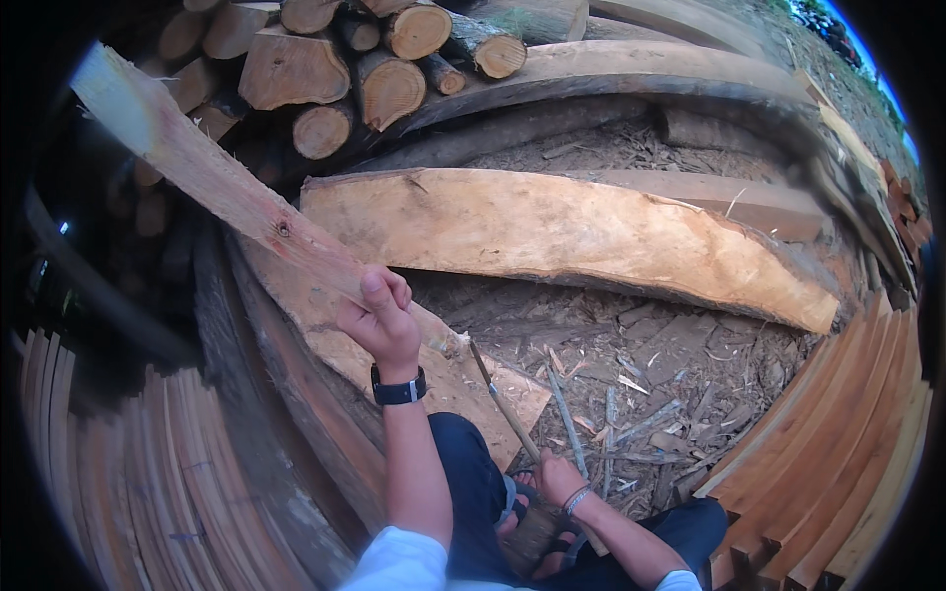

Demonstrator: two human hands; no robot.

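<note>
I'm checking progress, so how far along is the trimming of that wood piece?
Done: chips litter the ground. In hand: the left hand props a long wood piece up at a slant; the right hand holds a long blade against its lower end. Left: the piece is mostly rough.

Left hand [379,320] is raised at arm's length, fingers curled in a tight grip; right hand [559,478] sits low, fist closed, well below it.

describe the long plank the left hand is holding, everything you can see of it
The long plank is a rough-sawn strip of pale, reddish wood with a dark knot partway along. It slants from the upper left, its far end pale and blurred, down to a splintered lower end over a wide slab. The left hand grips it near that end, fingers wrapped around.
</note>
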